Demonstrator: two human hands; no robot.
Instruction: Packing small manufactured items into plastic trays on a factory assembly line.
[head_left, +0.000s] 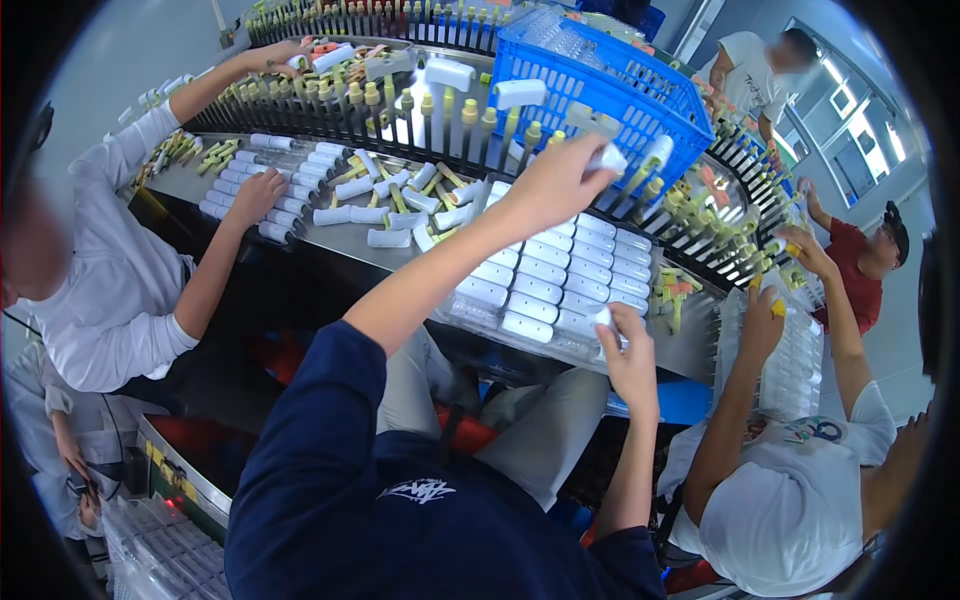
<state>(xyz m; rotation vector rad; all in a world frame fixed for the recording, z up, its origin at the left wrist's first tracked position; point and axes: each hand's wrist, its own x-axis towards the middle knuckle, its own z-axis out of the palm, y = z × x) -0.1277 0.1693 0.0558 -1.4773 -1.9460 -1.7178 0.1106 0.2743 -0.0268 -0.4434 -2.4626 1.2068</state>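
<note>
Blue plastic lattice basket (640, 95) stands tilted at the far side of the curved steel bench (690, 350), its contents too blurred to tell. Below it, small white plastic caps (545, 285) lie in tidy rows on the bench. The left hand (555, 185) reaches toward the rack of upright yellow-tipped tubes (450, 115), fingers pinched round a white cap piece (607, 158). The right hand (630, 350) rests at the rows' near edge, fingers closed on another white cap (603, 318).
</note>
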